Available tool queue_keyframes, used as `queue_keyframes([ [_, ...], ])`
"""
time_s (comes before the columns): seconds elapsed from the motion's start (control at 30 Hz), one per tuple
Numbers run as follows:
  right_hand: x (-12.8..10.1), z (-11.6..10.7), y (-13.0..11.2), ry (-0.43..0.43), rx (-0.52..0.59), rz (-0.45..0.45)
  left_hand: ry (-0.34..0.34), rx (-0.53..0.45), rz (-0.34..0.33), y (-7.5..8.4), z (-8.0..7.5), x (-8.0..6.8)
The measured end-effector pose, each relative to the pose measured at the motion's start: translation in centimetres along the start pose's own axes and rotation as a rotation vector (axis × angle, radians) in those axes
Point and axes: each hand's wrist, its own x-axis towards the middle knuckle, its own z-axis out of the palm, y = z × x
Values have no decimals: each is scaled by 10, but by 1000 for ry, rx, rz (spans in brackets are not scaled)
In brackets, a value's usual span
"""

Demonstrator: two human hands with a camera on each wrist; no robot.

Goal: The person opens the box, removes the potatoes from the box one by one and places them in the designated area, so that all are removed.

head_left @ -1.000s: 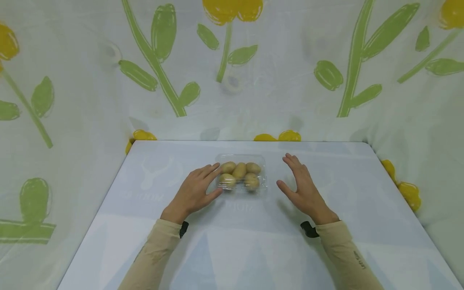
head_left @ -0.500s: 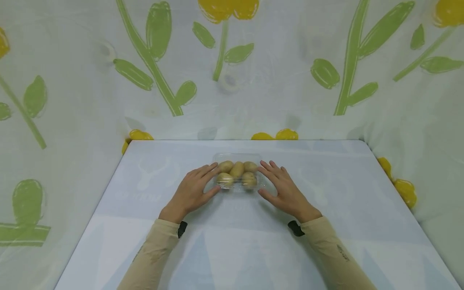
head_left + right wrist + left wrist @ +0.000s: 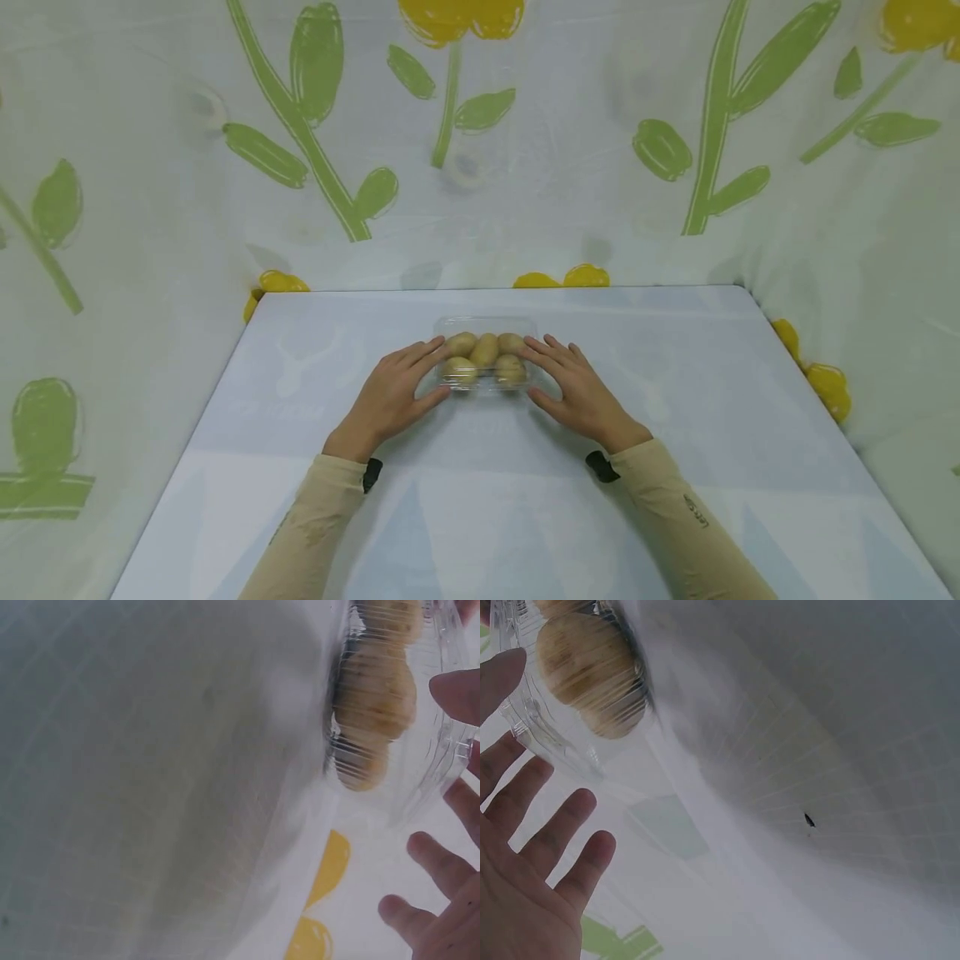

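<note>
A clear plastic clamshell box (image 3: pixel 487 323) holding several potatoes (image 3: pixel 485 351) sits toward the far side of the table. At its left end is my left hand (image 3: pixel 392 393), fingers spread and nearly straight, fingertips right at the side. My right hand (image 3: pixel 581 398) mirrors it at the other end, index fingertip overlapping the box. Through the left wrist view, the left thumb (image 3: pixel 501 679) lies along the box's rim, its other fingers extended past the edge. On the right wrist view, the right thumb (image 3: pixel 459 696) overlaps the clear wall, and two fingers reach out apart from it.
The white table (image 3: pixel 465 508) has pale blue triangle prints along its near part. A white curtain (image 3: pixel 555 192) with green leaves and yellow flowers hangs behind the table and along both sides.
My right hand has come leftward from beside the box to its right end. The left hand stays at the left end. The whole head view has shifted slightly; the box keeps its place.
</note>
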Motion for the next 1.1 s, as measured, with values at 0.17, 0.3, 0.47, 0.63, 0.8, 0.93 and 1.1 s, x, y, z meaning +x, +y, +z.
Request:
queue_keyframes([
  [0.17,1,0,0,12,17,3,12,-18,3,1,1,1],
  [0.3,2,0,0,20,6,3,-2,-41,-19,0,2,1],
  [0.47,3,1,-1,39,-12,-1,12,-44,-27,1,3,0],
  [0.63,3,3,-1,90,-82,-57,94,38,41,4,5,0],
  [0.8,3,5,-4,141,-156,-123,141,94,74,6,10,0],
  [0.93,5,6,-7,160,-191,-163,157,85,76,7,13,2],
  [1.1,8,7,-7,175,-222,-222,158,83,72,7,14,4],
])
